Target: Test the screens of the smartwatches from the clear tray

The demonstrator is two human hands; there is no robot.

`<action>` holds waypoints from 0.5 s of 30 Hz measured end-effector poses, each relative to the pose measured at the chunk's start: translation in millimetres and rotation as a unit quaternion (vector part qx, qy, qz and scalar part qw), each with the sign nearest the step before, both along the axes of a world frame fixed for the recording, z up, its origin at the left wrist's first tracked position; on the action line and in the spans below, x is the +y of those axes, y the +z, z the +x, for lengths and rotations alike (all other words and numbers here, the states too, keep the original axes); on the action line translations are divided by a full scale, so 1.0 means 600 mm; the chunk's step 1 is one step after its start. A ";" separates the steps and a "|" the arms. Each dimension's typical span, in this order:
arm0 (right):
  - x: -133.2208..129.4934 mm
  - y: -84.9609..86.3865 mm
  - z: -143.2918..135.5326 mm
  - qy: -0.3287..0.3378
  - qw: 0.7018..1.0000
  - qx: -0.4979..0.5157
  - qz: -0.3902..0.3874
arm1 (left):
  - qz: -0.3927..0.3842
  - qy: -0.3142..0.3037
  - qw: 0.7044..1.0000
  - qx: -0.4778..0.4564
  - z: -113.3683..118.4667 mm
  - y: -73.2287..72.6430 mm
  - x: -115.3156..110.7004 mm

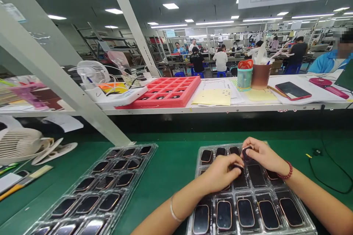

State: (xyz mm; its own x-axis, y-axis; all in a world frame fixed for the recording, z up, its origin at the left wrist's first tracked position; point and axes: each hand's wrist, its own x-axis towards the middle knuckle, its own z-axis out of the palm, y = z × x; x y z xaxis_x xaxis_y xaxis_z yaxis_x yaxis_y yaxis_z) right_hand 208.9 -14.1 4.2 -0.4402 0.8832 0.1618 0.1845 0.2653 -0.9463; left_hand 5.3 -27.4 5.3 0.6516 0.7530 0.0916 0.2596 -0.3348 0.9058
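On the green mat, a clear plastic tray point(197, 169) at the right holds several dark rounded-rectangle pieces with gold-coloured rims. Over its middle, my left hand point(220, 172) has fingers closed on a dark piece point(238, 170). My right hand point(259, 152) pinches another dark piece point(247, 152) at the tray's back row. Two compartments below my hands show no rimmed piece. A second clear tray point(149, 165) with several similar dark pieces lies at the left, touched by neither hand.
A shelf edge point(171, 111) runs across behind the mat, carrying a red foam tray point(190, 95), cups and a phone point(293, 91). A slanted white post point(96, 121) meets the mat at left, near a fan point(19, 141). A black cable point(317, 176) lies right.
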 end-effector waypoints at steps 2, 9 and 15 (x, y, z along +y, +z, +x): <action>-0.020 0.004 0.004 -0.014 0.993 -0.084 0.079 | 0.091 -0.040 0.993 0.065 -0.001 0.010 -0.013; -0.074 -0.010 0.022 -0.034 0.920 -0.321 0.221 | 0.225 0.004 0.954 0.197 0.002 0.009 -0.012; -0.072 0.007 0.070 -0.091 0.890 -0.375 0.245 | 0.234 0.026 0.944 0.233 -0.036 0.022 -0.038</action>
